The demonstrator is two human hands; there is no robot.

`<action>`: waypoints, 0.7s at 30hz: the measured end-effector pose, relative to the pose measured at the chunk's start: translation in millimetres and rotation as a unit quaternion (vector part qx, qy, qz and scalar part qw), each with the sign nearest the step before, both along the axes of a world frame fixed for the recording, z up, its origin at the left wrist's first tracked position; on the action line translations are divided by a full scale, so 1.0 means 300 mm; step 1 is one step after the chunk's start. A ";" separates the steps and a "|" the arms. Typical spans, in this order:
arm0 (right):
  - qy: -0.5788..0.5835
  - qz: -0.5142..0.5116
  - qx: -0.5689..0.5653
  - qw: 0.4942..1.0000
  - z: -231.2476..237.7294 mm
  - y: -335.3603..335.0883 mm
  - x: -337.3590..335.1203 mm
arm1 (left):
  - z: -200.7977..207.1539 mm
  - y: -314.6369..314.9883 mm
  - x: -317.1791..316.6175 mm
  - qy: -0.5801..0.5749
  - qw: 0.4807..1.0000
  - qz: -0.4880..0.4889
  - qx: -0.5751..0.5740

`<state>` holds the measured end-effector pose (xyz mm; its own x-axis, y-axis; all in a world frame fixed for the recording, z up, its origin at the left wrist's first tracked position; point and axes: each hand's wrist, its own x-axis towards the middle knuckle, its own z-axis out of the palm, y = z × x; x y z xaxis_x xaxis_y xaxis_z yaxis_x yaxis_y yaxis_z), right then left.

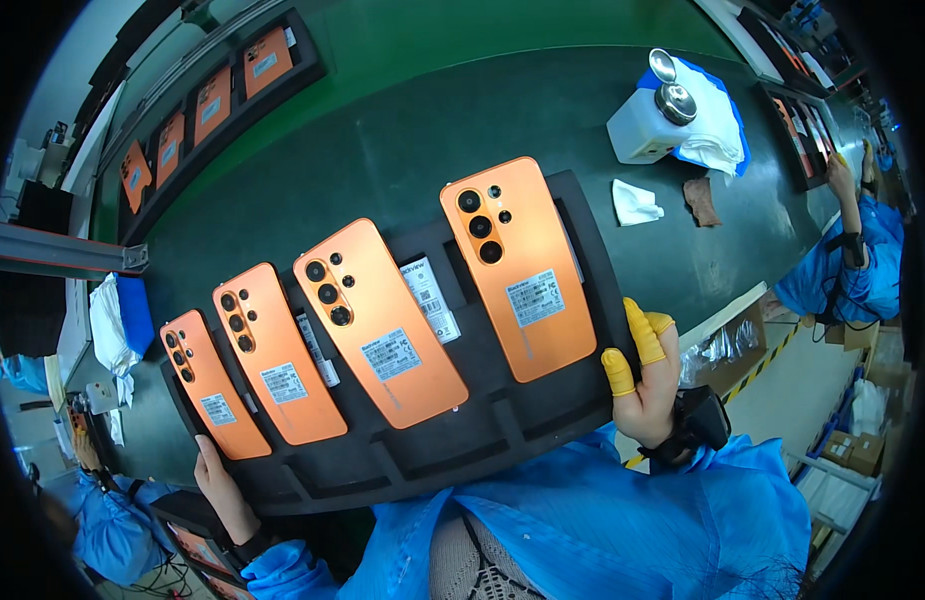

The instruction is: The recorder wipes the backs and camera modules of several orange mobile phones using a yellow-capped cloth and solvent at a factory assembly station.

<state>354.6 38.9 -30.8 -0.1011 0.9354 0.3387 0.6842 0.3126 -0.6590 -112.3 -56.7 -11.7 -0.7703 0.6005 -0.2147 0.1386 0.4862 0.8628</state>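
A black foam tray (437, 470) spans the space before my body, held up between both hands. My left hand (222, 490) grips its left end, the fingers partly hidden behind the edge. At the right end, my right hand (647, 380) holds the rim, with yellow finger cots on its fingers. Several orange smartphones lie in a row on the tray, camera side up, each with a white label. The rightmost phone (522, 275) and the one beside it (377, 320) look largest. White printed labels (429, 300) show in the tray between the phones.
On the green table (422, 130) stand a white pump bottle (647, 125) and white cloths (709, 130). A white wipe (636, 202) and a brown cloth (700, 202) lie nearby. Another phone tray (302, 75) sits at far left. Co-workers in blue are at both sides.
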 end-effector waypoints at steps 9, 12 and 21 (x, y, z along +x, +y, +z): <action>-0.089 -0.013 -0.072 0.993 0.095 0.104 0.052 | -0.018 -0.021 -0.050 0.102 0.995 -0.013 -0.014; -0.175 -0.063 0.051 0.981 0.122 0.228 0.084 | 0.015 -0.001 -0.002 0.244 0.967 0.029 -0.067; -0.262 -0.007 0.104 0.959 0.027 0.388 0.129 | 0.159 0.237 0.641 0.285 0.835 -0.460 0.099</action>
